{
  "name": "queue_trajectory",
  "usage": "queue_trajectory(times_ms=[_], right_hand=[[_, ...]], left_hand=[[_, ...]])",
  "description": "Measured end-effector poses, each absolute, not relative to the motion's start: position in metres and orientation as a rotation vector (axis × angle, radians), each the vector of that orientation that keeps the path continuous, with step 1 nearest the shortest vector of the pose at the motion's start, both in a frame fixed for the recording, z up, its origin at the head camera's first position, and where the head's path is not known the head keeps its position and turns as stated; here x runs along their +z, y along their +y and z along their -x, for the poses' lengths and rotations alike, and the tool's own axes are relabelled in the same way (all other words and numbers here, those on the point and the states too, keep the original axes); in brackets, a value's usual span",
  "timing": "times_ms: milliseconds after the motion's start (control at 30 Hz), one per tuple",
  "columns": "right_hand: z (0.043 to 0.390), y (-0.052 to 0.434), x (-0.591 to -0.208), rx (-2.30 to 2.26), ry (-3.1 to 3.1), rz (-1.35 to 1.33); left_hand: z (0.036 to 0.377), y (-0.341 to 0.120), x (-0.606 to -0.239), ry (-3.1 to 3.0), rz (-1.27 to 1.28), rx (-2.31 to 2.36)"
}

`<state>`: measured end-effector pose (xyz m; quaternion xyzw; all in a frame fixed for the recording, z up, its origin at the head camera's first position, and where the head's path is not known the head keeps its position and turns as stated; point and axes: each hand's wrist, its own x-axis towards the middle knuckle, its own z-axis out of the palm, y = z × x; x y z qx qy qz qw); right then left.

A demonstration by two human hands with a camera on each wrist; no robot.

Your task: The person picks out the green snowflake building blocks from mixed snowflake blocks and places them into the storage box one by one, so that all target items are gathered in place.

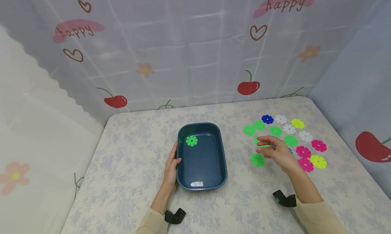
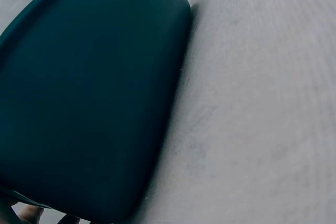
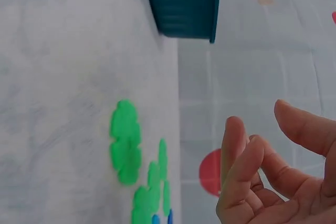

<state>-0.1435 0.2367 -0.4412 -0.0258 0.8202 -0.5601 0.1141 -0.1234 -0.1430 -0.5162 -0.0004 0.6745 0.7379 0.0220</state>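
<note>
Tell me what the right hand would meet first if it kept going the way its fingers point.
The right hand points left across the table, fingers loosely spread and holding nothing. Beyond the fingertips lies bare cloth, then probably the right wall of the blue tray. Its height above the table is unclear.

I see a dark teal tray [image 1: 221,152] with one bright green flower disc [image 1: 191,140] in it. The tablecloth [image 1: 128,166] is pale with faint blue-grey florals. The scattered discs [image 1: 288,140] are green, white, navy, yellow and magenta; one under the hand looks blue, I think. The backdrop [image 1: 195,51] shows red cherries, brown hearts and pink "happy" marks.
</note>
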Motion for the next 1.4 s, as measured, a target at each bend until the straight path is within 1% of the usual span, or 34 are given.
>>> queue_trajectory(times_ms=[500,1000,1400], right_hand=[[0.127,0.260,-0.473,-1.621,2.382,-0.101],[0.125,0.258,-0.488,-1.591,2.383,-0.107],[0.127,0.248,-0.490,-1.403,2.566,-0.072]], left_hand=[[0.118,-0.141,-0.516,2.063,0.032,2.301],[0.121,-0.141,-0.516,2.064,0.016,2.304],[0.123,-0.143,-0.516,2.092,0.024,2.296]])
